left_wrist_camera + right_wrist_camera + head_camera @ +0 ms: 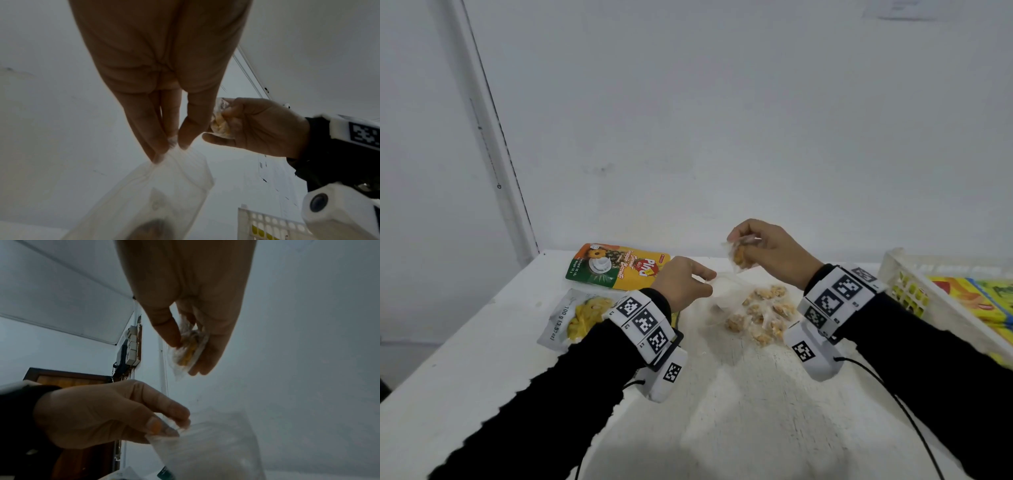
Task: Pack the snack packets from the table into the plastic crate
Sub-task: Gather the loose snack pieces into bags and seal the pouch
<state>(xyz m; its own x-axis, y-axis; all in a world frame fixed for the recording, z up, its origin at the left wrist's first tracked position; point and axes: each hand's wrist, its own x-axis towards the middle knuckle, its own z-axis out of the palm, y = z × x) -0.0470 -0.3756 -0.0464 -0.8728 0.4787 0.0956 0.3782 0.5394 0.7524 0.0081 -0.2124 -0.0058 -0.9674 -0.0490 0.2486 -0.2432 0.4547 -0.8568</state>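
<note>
I am seeing my left hand (686, 281) pinching the rim of a clear bag (729, 294) just above the white table (739, 411), while my right hand (767, 251) is gripping a small snack packet (739, 257) in curled fingers, raised above the bag's mouth. More small packets (765, 317) are lying heaped between my wrists, leaving bare tabletop toward me. A yellow pineapple pouch (619, 267) and a clear-fronted pouch (575, 318) are lying to the left near the far edge. The plastic crate (900, 274) is sitting at the right edge, already holding colourful packs (972, 301). A plain white wall (722, 120) is closing the far side
</note>
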